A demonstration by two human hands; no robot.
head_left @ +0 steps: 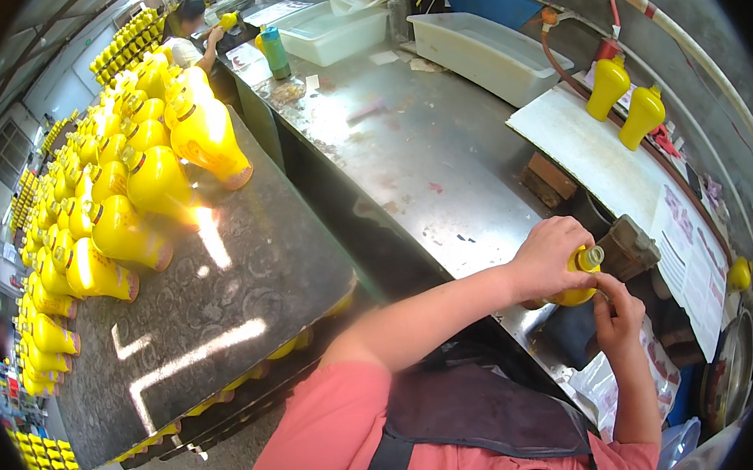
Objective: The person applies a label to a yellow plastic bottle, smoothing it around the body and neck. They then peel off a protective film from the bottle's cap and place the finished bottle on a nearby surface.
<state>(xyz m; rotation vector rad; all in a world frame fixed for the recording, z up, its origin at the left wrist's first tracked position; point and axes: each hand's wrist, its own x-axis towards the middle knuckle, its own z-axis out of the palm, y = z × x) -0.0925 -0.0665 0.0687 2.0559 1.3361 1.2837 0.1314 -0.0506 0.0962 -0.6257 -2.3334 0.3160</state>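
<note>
My left hand (547,258) is wrapped over a glossy yellow bottle (576,295), whose pale round mouth points up past my fingers. The bottle is tilted, and my left hand hides much of its body. At its other side my right hand (619,310) is curled, thumb and index fingertips pressed against the bottle just below the neck. Whether those fingertips also pinch something thin is too small to make out. A dark blocky stand (628,247) is right beside the bottle. Under my right forearm lies clear plastic wrap (601,384).
Many yellow bottles (157,178) stand on a dark board (222,311) at left. A metal-topped table (388,158) holds white tubs (486,55) and a teal flask (274,54). Two yellow bottles (607,88) stand by a white board with printed sheets (689,248). Another person (189,41) works far back.
</note>
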